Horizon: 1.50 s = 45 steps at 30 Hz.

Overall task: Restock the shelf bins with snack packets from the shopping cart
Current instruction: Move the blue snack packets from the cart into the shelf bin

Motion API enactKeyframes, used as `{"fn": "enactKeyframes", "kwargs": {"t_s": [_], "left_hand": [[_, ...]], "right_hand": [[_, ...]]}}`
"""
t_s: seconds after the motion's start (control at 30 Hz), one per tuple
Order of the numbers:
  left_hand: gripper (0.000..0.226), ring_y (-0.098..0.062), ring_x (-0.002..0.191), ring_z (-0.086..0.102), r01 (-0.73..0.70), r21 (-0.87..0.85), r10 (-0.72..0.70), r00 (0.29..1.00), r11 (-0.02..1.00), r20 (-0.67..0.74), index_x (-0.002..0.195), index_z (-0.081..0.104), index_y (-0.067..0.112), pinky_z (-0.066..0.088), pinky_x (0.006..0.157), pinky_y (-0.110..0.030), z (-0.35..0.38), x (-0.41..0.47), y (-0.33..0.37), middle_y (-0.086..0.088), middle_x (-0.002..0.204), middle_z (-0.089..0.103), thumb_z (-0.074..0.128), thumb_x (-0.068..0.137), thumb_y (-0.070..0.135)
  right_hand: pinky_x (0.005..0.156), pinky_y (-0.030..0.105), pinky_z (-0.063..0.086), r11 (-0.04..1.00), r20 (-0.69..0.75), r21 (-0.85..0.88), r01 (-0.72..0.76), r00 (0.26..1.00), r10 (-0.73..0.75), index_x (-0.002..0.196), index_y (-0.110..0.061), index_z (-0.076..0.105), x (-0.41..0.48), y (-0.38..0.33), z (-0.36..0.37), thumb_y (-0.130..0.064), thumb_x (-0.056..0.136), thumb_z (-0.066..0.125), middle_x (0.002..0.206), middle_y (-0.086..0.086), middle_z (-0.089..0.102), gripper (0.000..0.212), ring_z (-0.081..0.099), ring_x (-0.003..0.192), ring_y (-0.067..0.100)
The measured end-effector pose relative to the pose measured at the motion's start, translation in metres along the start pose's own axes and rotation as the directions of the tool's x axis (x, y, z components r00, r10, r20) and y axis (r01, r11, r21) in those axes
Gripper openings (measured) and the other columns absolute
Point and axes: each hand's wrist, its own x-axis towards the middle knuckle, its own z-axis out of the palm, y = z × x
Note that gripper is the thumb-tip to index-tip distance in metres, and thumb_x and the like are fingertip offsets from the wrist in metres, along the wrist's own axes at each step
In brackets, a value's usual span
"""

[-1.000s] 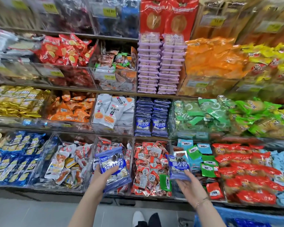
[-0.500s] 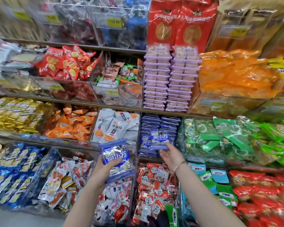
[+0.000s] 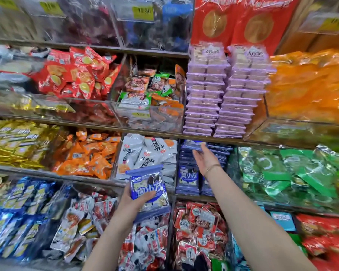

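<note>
My left hand [image 3: 134, 200] grips a small stack of blue-and-clear snack packets [image 3: 148, 187], held upright in front of the middle shelf. My right hand [image 3: 205, 158] reaches into the bin of stacked blue packets [image 3: 187, 177], palm up, its fingertips on a single blue packet [image 3: 194, 144] that lies flat on top of the left stack. The bin holds two stacks of the same blue packets. The shopping cart is out of view.
Clear bins fill the shelves: white packets [image 3: 145, 153] left of the blue bin, green packets [image 3: 294, 171] to its right, purple trays [image 3: 223, 90] above, red packets [image 3: 200, 227] below. A shelf board [image 3: 243, 140] runs just above my right hand.
My right hand has lifted its blue packet from in front of the bin up onto the top of the left stack. The left hand keeps its stack, and the view has moved closer.
</note>
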Motion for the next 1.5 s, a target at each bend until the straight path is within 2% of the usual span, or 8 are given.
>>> {"fn": "enactKeyframes", "kwargs": {"t_s": [0.13,0.33,0.5,0.73,0.83,0.97,1.13,1.5], "left_hand": [[0.111,-0.02,0.127,0.045,0.03,0.03,-0.03,1.0,0.999,-0.008,0.15,0.021,0.027,0.032,0.11,-0.041,-0.001,0.006,-0.002,-0.002,0.153,0.032,0.085,0.06,0.034],[0.094,-0.011,0.105,0.059,0.043,0.016,-0.043,0.998,0.999,0.043,0.129,0.038,0.039,0.039,0.1,-0.038,0.002,0.002,0.005,0.01,0.125,0.058,0.083,0.047,0.04],[0.097,-0.001,0.102,0.058,0.029,0.009,-0.029,0.999,1.0,0.011,0.137,0.03,0.038,0.042,0.093,-0.032,0.004,0.0,0.001,0.023,0.115,0.055,0.086,0.058,0.035],[0.107,-0.01,0.117,0.058,0.063,0.051,-0.067,0.993,0.997,0.096,0.142,0.036,0.028,0.042,0.104,-0.039,0.018,0.006,-0.005,0.013,0.126,0.062,0.091,0.051,0.035],[0.104,0.004,0.11,0.059,0.03,0.084,-0.04,0.992,0.996,0.12,0.142,0.031,0.032,0.045,0.094,-0.027,0.031,0.009,-0.004,0.029,0.12,0.059,0.087,0.055,0.036],[0.11,-0.015,0.135,0.031,0.004,0.13,-0.016,0.996,0.992,0.092,0.153,0.01,0.026,0.029,0.109,-0.041,0.054,0.018,-0.01,0.002,0.157,0.022,0.08,0.069,0.038],[0.106,-0.01,0.13,0.032,-0.019,0.161,0.005,0.996,0.987,0.091,0.152,0.014,0.023,0.031,0.103,-0.034,0.077,0.017,-0.015,-0.001,0.157,0.021,0.08,0.071,0.039],[0.133,-0.024,0.144,0.024,0.116,0.072,-0.12,0.992,0.991,0.05,0.153,0.005,0.031,0.028,0.11,-0.048,0.064,0.025,-0.013,0.005,0.16,0.014,0.069,0.044,0.071]], "right_hand": [[0.109,0.029,0.036,0.989,-0.001,0.146,-0.037,0.999,0.037,0.137,-0.002,0.04,0.003,0.006,-0.001,-0.014,0.094,0.054,0.144,0.013,0.04,0.047,0.047,0.128,0.021],[0.064,0.02,0.057,0.983,-0.115,0.17,-0.066,0.99,0.087,0.132,0.003,0.045,0.01,0.006,0.01,-0.01,0.094,0.052,0.125,0.013,0.055,0.04,0.056,0.115,0.024],[0.084,0.027,0.05,0.991,-0.154,0.047,-0.127,0.979,0.132,0.126,0.002,0.051,0.017,-0.003,0.03,-0.014,0.096,0.05,0.127,0.013,0.057,0.034,0.057,0.116,0.022],[0.049,0.019,0.053,0.953,-0.036,-0.209,-0.219,0.976,0.217,0.091,-0.01,0.062,-0.012,-0.004,0.003,-0.021,0.084,0.067,0.067,0.001,0.061,0.014,0.06,0.052,0.009],[0.053,0.02,0.05,0.868,0.176,-0.487,-0.099,0.962,0.208,0.088,-0.013,0.06,-0.053,0.01,-0.028,-0.039,0.072,0.071,0.062,-0.004,0.063,0.033,0.058,0.055,0.009],[0.061,0.022,0.046,0.749,0.369,-0.66,0.049,0.89,0.266,0.084,-0.021,0.06,-0.108,0.027,-0.054,-0.056,0.063,0.073,0.067,-0.01,0.058,0.043,0.053,0.06,0.007],[0.066,0.027,0.042,0.594,0.321,-0.771,0.229,0.946,0.051,0.087,-0.009,0.045,-0.119,0.028,-0.066,-0.023,0.08,0.071,0.081,0.007,0.043,0.03,0.045,0.071,0.016],[0.047,0.021,0.05,0.928,-0.001,-0.357,0.104,0.994,-0.112,0.093,-0.007,0.056,-0.071,-0.006,-0.083,-0.017,0.091,0.057,0.073,0.006,0.057,0.009,0.054,0.059,0.017]]}}
